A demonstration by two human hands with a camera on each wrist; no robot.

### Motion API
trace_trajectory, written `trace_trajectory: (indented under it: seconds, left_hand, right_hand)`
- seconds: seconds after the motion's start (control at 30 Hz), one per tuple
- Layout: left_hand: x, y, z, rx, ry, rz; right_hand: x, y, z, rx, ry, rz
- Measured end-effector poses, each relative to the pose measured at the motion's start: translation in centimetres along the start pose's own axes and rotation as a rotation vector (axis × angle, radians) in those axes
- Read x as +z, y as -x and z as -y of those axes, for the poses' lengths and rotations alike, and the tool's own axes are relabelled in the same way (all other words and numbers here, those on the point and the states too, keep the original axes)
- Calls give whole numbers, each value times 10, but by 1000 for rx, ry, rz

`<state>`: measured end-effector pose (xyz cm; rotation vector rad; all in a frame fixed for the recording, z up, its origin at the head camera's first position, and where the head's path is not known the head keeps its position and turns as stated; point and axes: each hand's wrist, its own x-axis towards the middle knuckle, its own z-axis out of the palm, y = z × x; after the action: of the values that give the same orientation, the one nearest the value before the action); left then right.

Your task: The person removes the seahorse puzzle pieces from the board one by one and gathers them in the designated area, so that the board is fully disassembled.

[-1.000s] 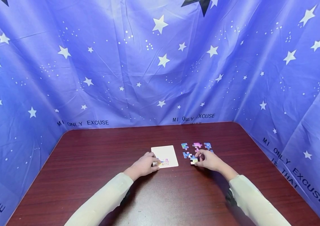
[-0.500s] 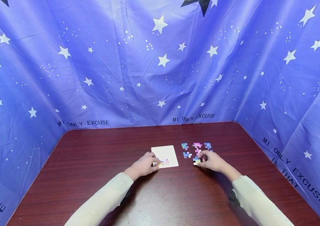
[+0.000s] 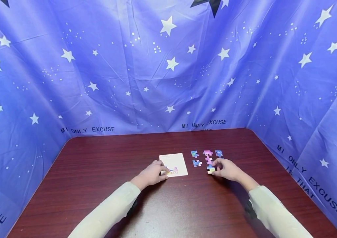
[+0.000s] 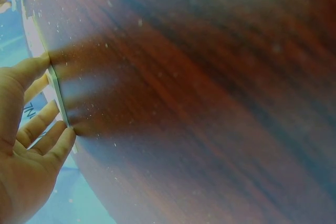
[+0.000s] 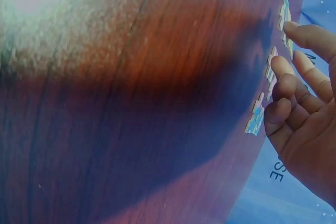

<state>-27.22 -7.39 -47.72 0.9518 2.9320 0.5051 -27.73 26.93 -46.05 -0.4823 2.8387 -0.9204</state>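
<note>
In the head view my right hand pinches a jigsaw puzzle piece with blue and yellow on it, thumb and forefinger at its right side. The right wrist view has the thumb tip against this puzzle piece, the other fingers curled over more pieces. My left hand rests on the lower left corner of a square white board that bears a small coloured picture. From the left wrist, thumb and fingertips of the hand touch the edge of the board, fingers fairly straight.
Beyond the right hand lie more pieces: a green-blue piece, a blue piece, pink pieces and a blue star piece. Others are partly hidden by that hand. A star-printed blue curtain surrounds the dark wooden table.
My right hand has slid the blue-and-yellow puzzle piece to the right, from below the blue piece to below the pink ones. The left hand and the board have stayed put.
</note>
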Motion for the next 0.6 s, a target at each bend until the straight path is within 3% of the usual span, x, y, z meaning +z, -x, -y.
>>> trace_trajectory:
  seconds: [0.6]
  left_hand:
    - [-1, 0, -1, 5, 3, -9]
  right_hand:
    - [-9, 3, -7, -3, -1, -16]
